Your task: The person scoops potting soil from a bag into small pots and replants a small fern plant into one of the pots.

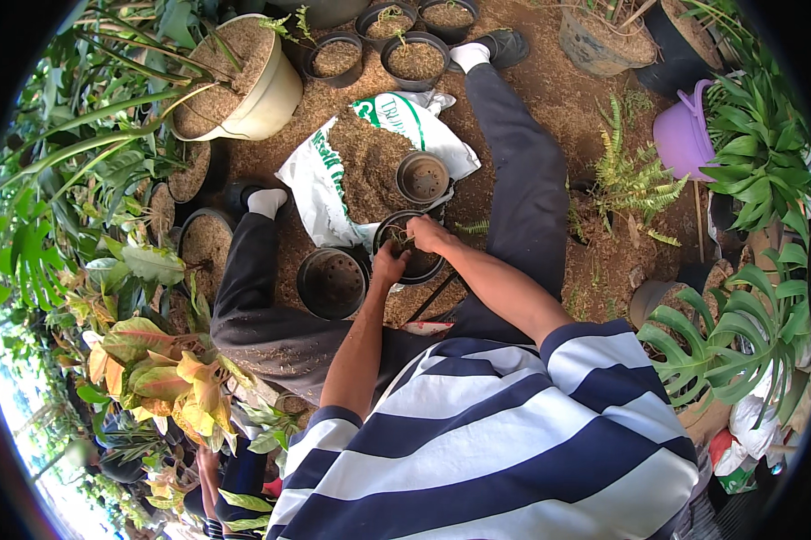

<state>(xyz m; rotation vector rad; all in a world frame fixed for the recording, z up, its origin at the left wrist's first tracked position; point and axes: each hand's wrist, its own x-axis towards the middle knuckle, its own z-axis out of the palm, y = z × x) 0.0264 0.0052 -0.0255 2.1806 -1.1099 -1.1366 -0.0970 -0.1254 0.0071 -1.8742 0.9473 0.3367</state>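
Note:
Both my hands are over a black plant pot [385,236] between my legs. My left hand [391,265] reaches in at its near left side, fingers closed around what looks like a small plant [399,237] with thin stems. On the far right side of the pot, my right hand [430,234] has its fingers bent together; what they grip is hidden. An empty black pot [332,283] with holes in its bottom stands just left. Beyond my hands, a smaller pot [423,177] rests on brown potting mix [367,162] heaped on an opened white and green sack [309,184].
Several black pots with seedlings [415,59] stand at the far side. A large cream pot [275,101] and dense leafy plants [108,171] crowd the left. To the right are a fern [635,180], a purple pot [683,139] and broad-leaved plants [738,333]. Another person's arm [208,472] shows at lower left.

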